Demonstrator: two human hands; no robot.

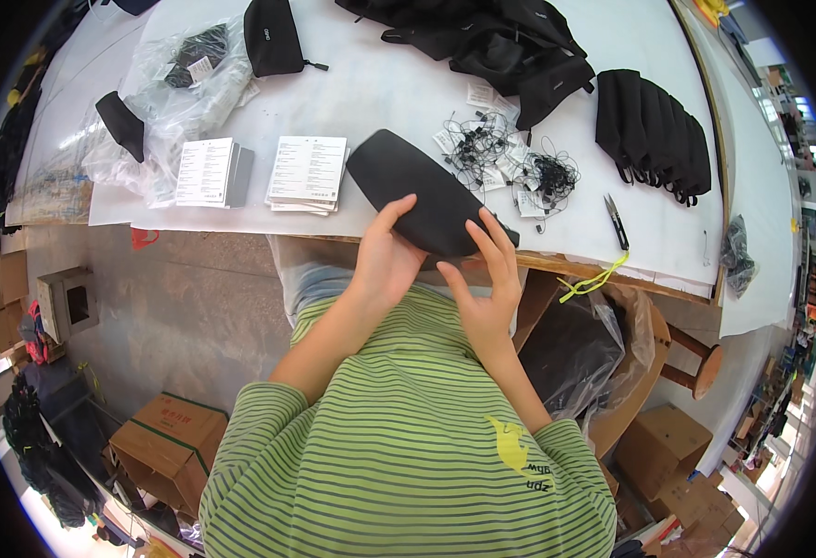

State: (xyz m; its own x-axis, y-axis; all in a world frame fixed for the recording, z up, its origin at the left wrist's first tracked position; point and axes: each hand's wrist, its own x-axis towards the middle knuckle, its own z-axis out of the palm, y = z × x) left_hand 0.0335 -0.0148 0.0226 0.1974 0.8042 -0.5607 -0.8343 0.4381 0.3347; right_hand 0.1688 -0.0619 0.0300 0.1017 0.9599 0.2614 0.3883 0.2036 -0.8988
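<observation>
A flat black fabric pouch (406, 181) is held tilted over the front edge of the table. My left hand (385, 256) grips its near left side, the thumb on top and the other fingers hidden underneath. At the pouch's right end is my right hand (487, 279), fingers spread apart. Its fingertips lie at or against the pouch's edge; firm contact cannot be made out. Just beyond the pouch lie tangled black strings (487, 144) with white tags, and another such bunch (552, 175) sits to the right.
Two stacks of white printed cards, one (205, 174) farther left than the other (306, 172), stand left of the pouch. Thread snips (617, 223) with a yellow cord lie right. Black pouches (655, 135) are lined up at right; a black pile (510, 46) lies behind. Below the table is a plastic-lined carton (631, 372).
</observation>
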